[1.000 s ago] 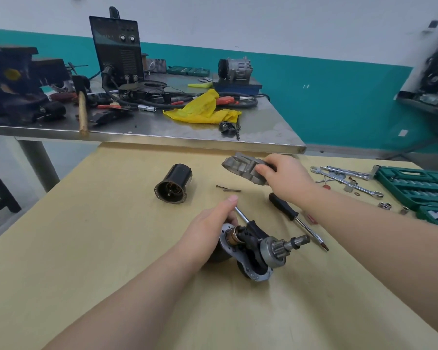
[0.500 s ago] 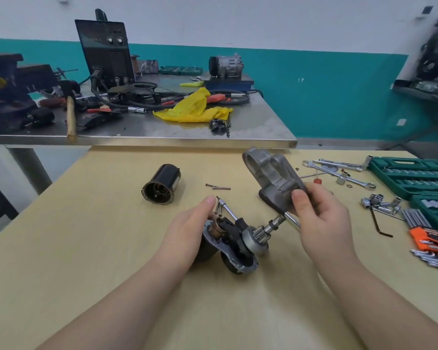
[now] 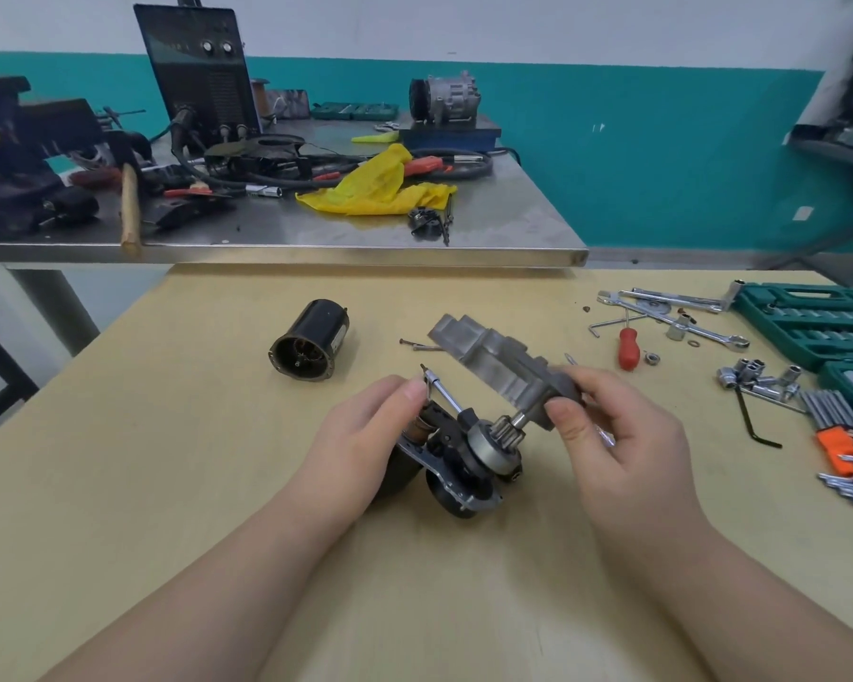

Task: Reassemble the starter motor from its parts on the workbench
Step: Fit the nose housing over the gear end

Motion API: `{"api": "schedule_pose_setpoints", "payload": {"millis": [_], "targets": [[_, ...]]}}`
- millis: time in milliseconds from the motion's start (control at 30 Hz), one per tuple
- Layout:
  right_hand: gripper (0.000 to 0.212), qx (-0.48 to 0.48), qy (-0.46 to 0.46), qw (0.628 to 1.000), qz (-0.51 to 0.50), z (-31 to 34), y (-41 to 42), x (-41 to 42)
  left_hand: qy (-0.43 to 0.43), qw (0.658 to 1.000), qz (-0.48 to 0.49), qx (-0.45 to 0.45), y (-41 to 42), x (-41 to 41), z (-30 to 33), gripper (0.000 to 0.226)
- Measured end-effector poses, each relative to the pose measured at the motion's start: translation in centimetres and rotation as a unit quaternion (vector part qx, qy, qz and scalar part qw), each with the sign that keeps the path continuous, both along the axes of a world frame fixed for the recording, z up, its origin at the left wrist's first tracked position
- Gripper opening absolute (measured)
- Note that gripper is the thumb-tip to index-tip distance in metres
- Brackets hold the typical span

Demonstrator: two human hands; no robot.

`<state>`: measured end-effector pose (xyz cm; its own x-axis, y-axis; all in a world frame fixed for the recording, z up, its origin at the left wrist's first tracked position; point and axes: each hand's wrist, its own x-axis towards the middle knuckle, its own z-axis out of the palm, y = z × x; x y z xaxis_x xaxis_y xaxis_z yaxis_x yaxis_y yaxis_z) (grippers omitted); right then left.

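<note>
L hand point(image 3: 365, 438) grips the motor assy point(image 3: 456, 452) at its rear, fingers curled round it, prob. to steady it on the table point(image 3: 178, 484) w/ pinion shaft aimed up-right. R hand point(image 3: 611, 435) pinches the grey cast nose housing point(image 3: 501, 361) just beyond the assy, bore meeting the shaft tip, apparently to slide it on. Assy: black body, silver plate, toothed pinion; black cyl. can point(image 3: 311, 341) lies farther back-left of it, open end toward camera.

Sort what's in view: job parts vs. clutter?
In use: left hand on the motor assembly; right hand holding the grey nose housing; black cylindrical case; loose screws.
Lying about: red screwdriver, spanners, yellow cloth, hammer.
</note>
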<state>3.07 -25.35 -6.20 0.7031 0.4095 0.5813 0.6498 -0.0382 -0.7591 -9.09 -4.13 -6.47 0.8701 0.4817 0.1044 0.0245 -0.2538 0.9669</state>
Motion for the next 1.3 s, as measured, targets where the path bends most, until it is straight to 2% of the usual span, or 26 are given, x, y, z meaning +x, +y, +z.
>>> {"api": "schedule_pose_setpoints", "payload": {"millis": [133,267,367,467,600,733,867,1300], "targets": [[0.018,-0.002,-0.003,1.000,-0.004,-0.7,0.1,0.1,-0.020,1.000,-0.009,0.015,-0.1,-0.1,0.0,0.064],[0.025,0.009,-0.012,1.000,-0.014,-0.9,0.0,0.1,0.006,1.000,0.016,-0.004,0.0,0.0,-0.4,0.068],[0.023,0.011,-0.015,1.000,-0.004,-1.0,0.2,-0.2,0.034,0.998,0.051,-0.015,-0.1,0.3,-0.3,0.081],[0.022,0.010,-0.030,0.999,0.002,-1.2,0.6,-0.4,0.079,0.992,0.077,-0.066,0.1,0.9,0.2,0.102],[0.024,0.010,-0.073,0.997,-0.008,-1.4,1.2,-0.5,0.111,0.985,0.100,-0.090,0.4,1.5,0.7,0.104],[0.023,0.003,-0.114,0.993,-0.018,-1.3,2.3,-0.8,0.097,0.978,0.106,-0.149,0.7,1.4,0.4,0.103],[0.022,-0.008,-0.158,0.987,-0.028,-1.0,2.7,-1.1,0.090,0.976,0.098,-0.169,1.0,1.2,0.2,0.107],[0.026,-0.030,-0.138,0.989,-0.031,-0.6,2.0,-1.7,0.092,0.972,0.107,-0.185,0.7,1.2,0.4,0.109]]}}
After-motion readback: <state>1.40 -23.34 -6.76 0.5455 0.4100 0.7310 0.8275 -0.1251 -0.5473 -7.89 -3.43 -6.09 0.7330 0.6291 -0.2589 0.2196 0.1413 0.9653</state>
